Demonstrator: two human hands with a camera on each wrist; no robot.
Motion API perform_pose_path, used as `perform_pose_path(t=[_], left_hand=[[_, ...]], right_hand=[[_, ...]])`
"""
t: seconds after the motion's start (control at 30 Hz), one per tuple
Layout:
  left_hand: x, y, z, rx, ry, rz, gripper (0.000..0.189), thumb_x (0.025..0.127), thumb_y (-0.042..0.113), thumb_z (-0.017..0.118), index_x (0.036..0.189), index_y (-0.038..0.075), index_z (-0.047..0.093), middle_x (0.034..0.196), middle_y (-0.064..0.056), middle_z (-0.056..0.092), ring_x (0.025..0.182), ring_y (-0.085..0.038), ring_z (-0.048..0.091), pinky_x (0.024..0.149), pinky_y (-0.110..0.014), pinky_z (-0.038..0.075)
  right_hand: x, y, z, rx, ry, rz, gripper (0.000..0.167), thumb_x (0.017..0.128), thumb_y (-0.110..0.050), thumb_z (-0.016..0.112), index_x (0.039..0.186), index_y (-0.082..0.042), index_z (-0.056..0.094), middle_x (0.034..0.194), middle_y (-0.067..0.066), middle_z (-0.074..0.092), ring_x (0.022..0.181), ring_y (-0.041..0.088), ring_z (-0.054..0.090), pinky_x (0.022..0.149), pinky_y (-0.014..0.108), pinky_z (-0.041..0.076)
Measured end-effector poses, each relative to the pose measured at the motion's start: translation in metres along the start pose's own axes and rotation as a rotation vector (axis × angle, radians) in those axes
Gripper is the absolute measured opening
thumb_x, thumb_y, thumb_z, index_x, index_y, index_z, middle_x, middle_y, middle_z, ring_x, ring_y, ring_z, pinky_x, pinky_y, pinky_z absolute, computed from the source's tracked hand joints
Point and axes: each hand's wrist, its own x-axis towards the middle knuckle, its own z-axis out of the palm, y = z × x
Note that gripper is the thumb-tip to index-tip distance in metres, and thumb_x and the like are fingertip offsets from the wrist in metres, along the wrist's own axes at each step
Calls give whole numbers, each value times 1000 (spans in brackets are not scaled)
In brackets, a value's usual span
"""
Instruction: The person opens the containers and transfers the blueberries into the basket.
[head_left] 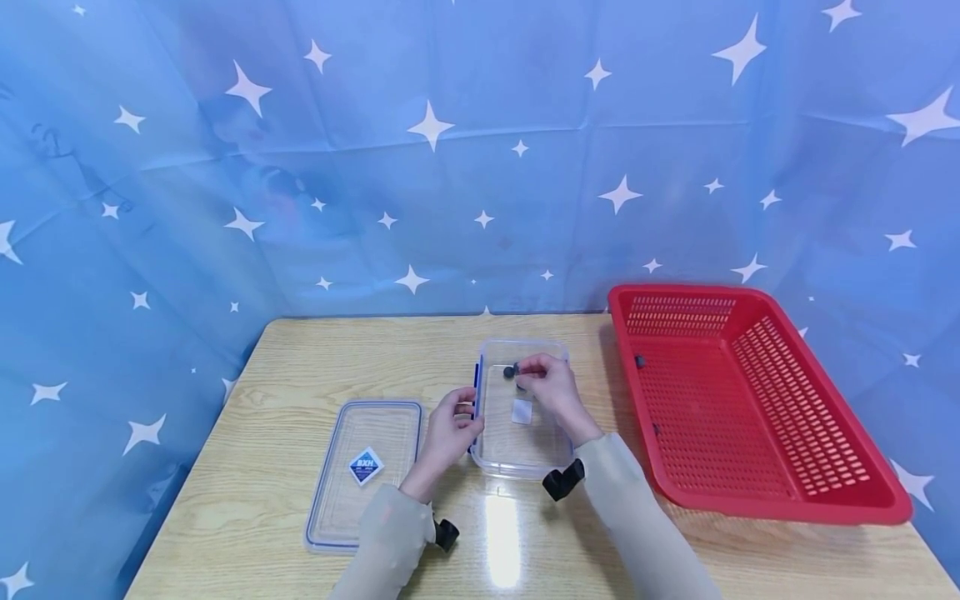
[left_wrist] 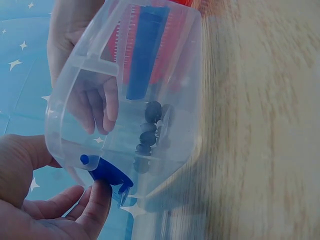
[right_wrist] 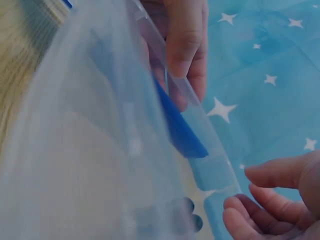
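Observation:
A clear plastic container [head_left: 495,437] with blue latches stands mid-table without its lid. My left hand [head_left: 450,429] holds its left rim; in the left wrist view, fingertips touch a blue latch [left_wrist: 111,172]. Several small dark round pieces [left_wrist: 153,112] lie inside, their kind unclear. Above them, over the container, is my right hand [head_left: 551,387] with loosely bent fingers. In the right wrist view, thumb and fingers [right_wrist: 272,172] stand apart, with nothing seen between them. A pale square patch [head_left: 522,412] shows on the container's floor.
Left of the container lies its clear lid [head_left: 337,500] with a blue seal and a blue label [head_left: 366,466]. A large red basket [head_left: 757,417] stands at the right, with small dark pieces [head_left: 640,361] near its left wall. A blue star-patterned curtain [head_left: 450,183] hangs behind the table.

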Motion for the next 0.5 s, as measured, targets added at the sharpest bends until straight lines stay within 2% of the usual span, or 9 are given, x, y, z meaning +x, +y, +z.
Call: perform_pose_path(t=[0.1,0.2,0.5], left_hand=[[3,-13,1,18,7,-5,43,78,-12,60,119,-15,49,114,-28,55,98,-39,57,81,-37,55],[3,-16,0,21,8,-7,43,78,-10,61,120,-13,50,114,-25,56,97,-35,57,80,-30,55],[3,-15,-1,19,2,5,43,78,-9,60,120,-14,50,114,-26,55,97,-35,57,79,-32,55]], right_hand=[[3,1,2,-3,-14,2,20,76,6,67,96,9,64,89,15,65,79,19,57,69,19,46],[4,3,4,-6,-34,16,21,76,8,66,97,9,64,88,15,65,79,20,59,70,21,48],[7,11,10,-42,-35,15,21,76,9,66,97,9,64,91,18,65,83,24,60,75,28,52]])
